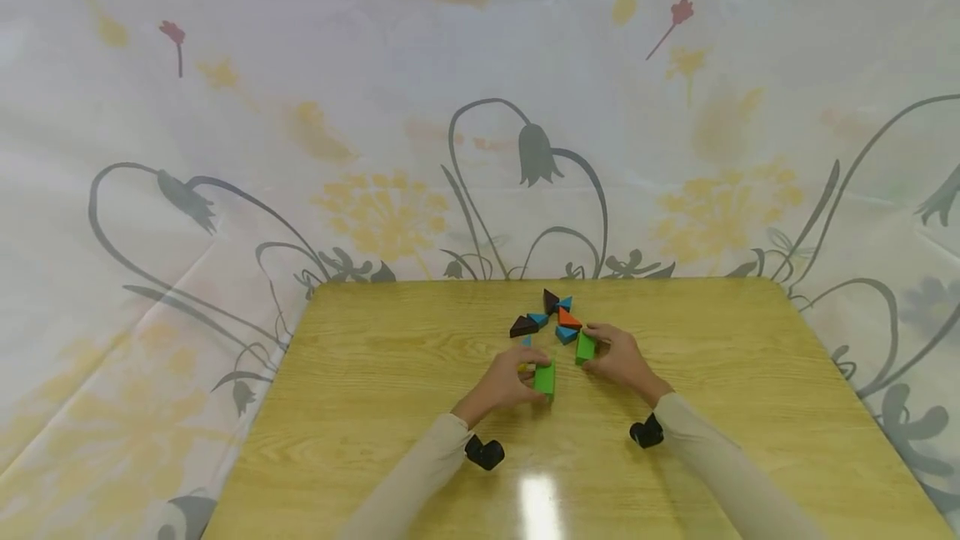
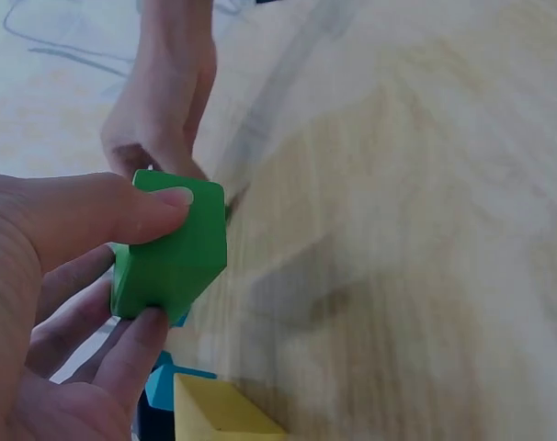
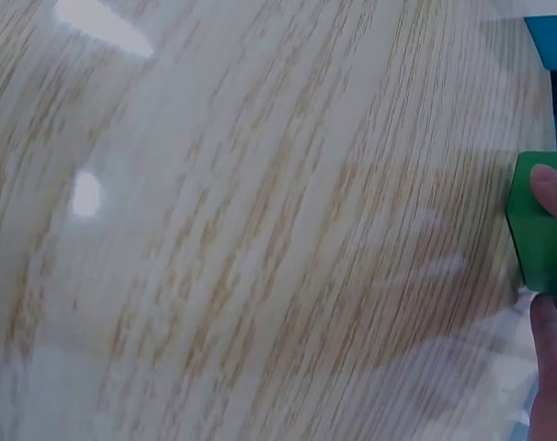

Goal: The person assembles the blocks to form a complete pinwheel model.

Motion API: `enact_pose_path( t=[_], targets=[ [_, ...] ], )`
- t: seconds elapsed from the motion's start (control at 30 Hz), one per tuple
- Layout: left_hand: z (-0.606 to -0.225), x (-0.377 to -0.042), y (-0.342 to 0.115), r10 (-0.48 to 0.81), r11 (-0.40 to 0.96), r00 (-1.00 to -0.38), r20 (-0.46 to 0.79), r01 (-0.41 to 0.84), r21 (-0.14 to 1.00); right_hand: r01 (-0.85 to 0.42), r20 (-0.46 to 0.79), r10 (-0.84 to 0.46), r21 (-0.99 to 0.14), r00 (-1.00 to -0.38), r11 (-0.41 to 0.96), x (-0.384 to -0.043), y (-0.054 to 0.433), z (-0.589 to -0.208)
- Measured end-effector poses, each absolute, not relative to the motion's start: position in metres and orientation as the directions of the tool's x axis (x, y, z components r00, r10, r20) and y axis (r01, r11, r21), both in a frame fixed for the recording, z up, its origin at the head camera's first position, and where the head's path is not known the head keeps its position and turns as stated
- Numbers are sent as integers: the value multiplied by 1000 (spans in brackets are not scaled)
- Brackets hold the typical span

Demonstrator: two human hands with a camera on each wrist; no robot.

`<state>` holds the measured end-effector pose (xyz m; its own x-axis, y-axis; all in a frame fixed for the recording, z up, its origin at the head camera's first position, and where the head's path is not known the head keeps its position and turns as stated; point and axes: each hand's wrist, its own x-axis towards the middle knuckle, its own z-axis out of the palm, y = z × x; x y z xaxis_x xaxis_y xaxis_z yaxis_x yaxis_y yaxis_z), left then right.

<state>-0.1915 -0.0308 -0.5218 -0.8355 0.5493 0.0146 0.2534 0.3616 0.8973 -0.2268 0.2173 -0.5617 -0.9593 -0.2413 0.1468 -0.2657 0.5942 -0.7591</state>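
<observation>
My left hand (image 1: 504, 382) pinches a green block (image 1: 545, 382) between thumb and fingertips. The left wrist view shows this green block (image 2: 173, 253) close up, thumb on one face, fingertips beneath. My right hand (image 1: 624, 362) grips another green block (image 1: 585, 348), beside an orange triangular block (image 1: 567, 318) and a blue triangular block (image 1: 566, 335). At the right wrist view's edge, a thumb and finger hold a green block (image 3: 542, 248), partly cut off. Beside the left hand lies a yellow block (image 2: 219, 409), mostly hidden behind the fingers in the head view.
Two dark triangular blocks, one at the left (image 1: 523, 326) and one at the top (image 1: 551, 300), lie with small blue blocks (image 1: 537, 319) in a loose ring. Beneath them is a wood-grain table (image 1: 375, 373). A flower-printed cloth (image 1: 390, 107) hangs around its back and sides.
</observation>
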Motion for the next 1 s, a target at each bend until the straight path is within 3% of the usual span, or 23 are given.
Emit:
enact_pose_path(
  t=[0.23, 1.0],
  targets=[
    [-530, -166, -37, 562, 377, -827, 16, 273, 885, -221, 89, -248, -786, -965, 578, -231, 221, -560],
    [-554, -95, -38, 585, 311, -811, 23, 250, 917, -210, 93, -246, -834, -965, 510, -229, 219, -560]
  ],
)
